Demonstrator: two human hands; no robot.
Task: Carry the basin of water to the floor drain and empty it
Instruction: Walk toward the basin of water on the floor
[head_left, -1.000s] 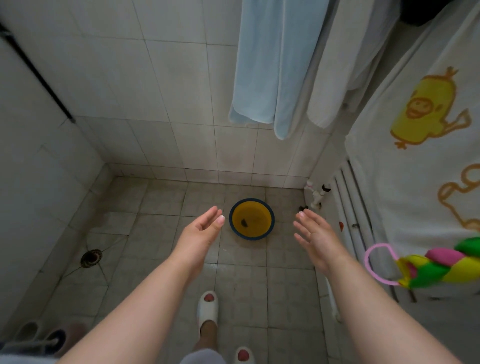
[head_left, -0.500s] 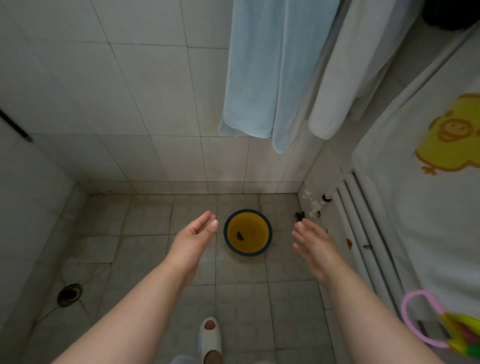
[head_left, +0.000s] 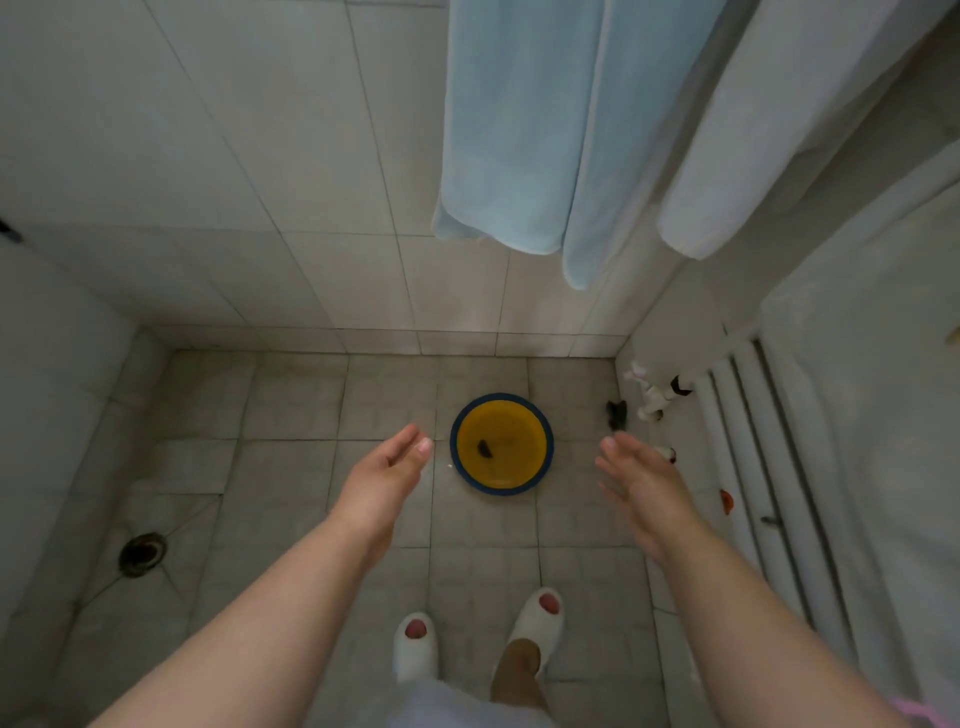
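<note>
A round basin (head_left: 501, 443), yellow inside with a dark blue rim, sits on the tiled floor near the far wall, a small dark speck in it. My left hand (head_left: 385, 471) reaches out on the basin's left side, palm turned inward, fingers apart, holding nothing. My right hand (head_left: 640, 480) is stretched out on its right side, also empty, with fingers spread. Both hands are apart from the basin, above the floor. The round floor drain (head_left: 141, 553) lies at the left, near the side wall.
A light blue towel (head_left: 524, 130) and a white towel (head_left: 769, 114) hang over the far wall. A white radiator (head_left: 748, 467) with cloth draped on it lines the right side. Small fittings (head_left: 649, 395) stand in the right corner. My feet in white slippers (head_left: 537, 623) stand on the tiles.
The view has moved closer to the basin and both feet have come into sight. Both hands stay open on either side of the basin. The colourful toy at right has left the view.
</note>
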